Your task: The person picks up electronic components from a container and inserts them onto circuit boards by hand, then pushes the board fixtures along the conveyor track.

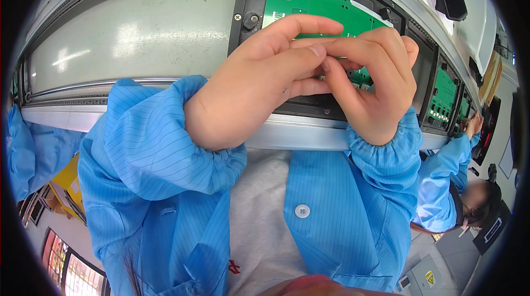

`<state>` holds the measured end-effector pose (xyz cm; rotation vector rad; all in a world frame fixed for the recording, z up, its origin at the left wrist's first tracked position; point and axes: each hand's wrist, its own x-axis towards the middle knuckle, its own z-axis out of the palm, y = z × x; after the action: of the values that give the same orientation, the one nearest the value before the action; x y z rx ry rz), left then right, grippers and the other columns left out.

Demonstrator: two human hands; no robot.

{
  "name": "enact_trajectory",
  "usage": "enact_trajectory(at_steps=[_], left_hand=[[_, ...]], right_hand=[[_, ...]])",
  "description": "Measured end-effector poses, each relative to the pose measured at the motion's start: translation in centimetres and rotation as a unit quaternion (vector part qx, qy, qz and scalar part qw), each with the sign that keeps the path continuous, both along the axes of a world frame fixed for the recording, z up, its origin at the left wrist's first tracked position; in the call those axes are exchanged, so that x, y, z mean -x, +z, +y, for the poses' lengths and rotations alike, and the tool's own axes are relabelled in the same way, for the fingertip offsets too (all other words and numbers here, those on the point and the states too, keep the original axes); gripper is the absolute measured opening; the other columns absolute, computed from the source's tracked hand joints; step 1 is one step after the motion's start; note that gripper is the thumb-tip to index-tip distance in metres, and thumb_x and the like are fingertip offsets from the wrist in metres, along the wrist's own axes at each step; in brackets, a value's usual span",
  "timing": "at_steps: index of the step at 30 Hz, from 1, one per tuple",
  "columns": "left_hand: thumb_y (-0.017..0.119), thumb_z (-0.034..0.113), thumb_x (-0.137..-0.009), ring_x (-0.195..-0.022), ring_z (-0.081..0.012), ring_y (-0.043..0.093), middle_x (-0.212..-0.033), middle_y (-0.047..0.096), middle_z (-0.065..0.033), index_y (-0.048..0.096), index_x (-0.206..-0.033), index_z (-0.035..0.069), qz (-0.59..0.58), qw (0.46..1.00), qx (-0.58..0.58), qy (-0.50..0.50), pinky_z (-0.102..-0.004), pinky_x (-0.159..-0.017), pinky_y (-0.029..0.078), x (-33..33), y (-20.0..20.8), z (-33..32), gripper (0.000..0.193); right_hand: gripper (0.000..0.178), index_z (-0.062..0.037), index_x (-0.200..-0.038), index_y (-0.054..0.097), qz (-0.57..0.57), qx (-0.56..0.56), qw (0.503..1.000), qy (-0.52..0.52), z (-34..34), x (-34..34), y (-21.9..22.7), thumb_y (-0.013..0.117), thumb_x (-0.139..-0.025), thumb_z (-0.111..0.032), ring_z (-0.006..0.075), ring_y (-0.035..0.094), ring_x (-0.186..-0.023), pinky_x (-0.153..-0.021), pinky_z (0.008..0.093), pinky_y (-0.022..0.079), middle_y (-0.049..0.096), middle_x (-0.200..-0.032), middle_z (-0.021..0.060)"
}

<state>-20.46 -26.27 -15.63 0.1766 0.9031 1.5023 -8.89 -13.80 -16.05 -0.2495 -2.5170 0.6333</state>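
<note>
My left hand (259, 72) and my right hand (378, 78) meet over a green circuit board (298, 1) set in a black carrier frame (240, 34). Thumb and index finger of the right hand are pinched together, against the left thumb tip. The left hand's thumb is bent in towards its other fingers, while its index finger reaches out above the board. Whatever lies between the fingertips is too small or too hidden to make out. Both hands cover the middle and near part of the board. Small parts show on the board beneath the right hand.
A metal rail (298, 133) runs along the line's near edge. To the left lies a grey-white conveyor surface (143, 31). More framed green boards (443, 94) sit to the right, where a co-worker in a blue sleeve (439, 185) reaches in. A dark knob (251, 21) stands on the frame.
</note>
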Motion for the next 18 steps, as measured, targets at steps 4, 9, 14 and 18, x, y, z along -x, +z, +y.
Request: enact_trajectory(at_steps=[4, 9, 14, 18], left_hand=[[0.042, 0.016, -0.098, -0.099, -0.0191, 0.058, -0.109, 0.059, -0.0157, 0.046, -0.125, -0.001, -0.036, 0.999, 0.031, 0.003, -0.0276, -0.087, 0.047, 0.0, 0.4, 0.0, 0.032], [0.045, 0.016, -0.097, -0.085, -0.0143, 0.057, -0.096, 0.059, -0.0111, 0.051, -0.113, 0.001, 0.021, 1.000, 0.012, -0.004, -0.0221, -0.073, 0.045, 0.1, 0.1, 0.0, 0.023], [0.049, 0.016, -0.096, -0.070, -0.0098, 0.050, -0.085, 0.055, -0.0056, 0.052, -0.104, 0.003, 0.088, 0.995, -0.013, -0.049, -0.0194, -0.060, 0.038, 0.4, -0.3, -0.4, 0.015], [0.052, 0.014, -0.095, -0.064, -0.0078, 0.045, -0.080, 0.051, -0.0025, 0.053, -0.102, 0.005, 0.059, 0.997, 0.004, -0.050, -0.0190, -0.055, 0.033, 0.5, -0.4, -0.4, 0.011]], right_hand=[[0.020, -0.0068, -0.084, 0.069, 0.006, 0.037, 0.999, 0.012, 0.5, -0.4, 0.1, 0.071, -0.065, -0.001, 0.0119, 0.046, -0.066, -0.073, 0.0251, 0.034, 0.058, -0.078, 0.0013], [0.020, -0.0061, -0.084, 0.069, 0.007, 0.054, 0.999, 0.005, 0.7, -1.0, 0.3, 0.071, -0.065, -0.001, 0.0127, 0.045, -0.067, -0.070, 0.0243, 0.035, 0.058, -0.078, 0.0018], [0.019, -0.0050, -0.084, 0.069, 0.016, 0.048, 0.998, 0.047, 0.8, -1.1, 0.3, 0.070, -0.065, -0.001, 0.0137, 0.045, -0.068, -0.066, 0.0233, 0.036, 0.058, -0.079, 0.0021], [0.018, -0.0045, -0.084, 0.068, 0.016, 0.083, 0.995, 0.045, 0.8, -1.1, 0.3, 0.069, -0.066, -0.001, 0.0142, 0.045, -0.069, -0.064, 0.0229, 0.036, 0.058, -0.077, 0.0020]])
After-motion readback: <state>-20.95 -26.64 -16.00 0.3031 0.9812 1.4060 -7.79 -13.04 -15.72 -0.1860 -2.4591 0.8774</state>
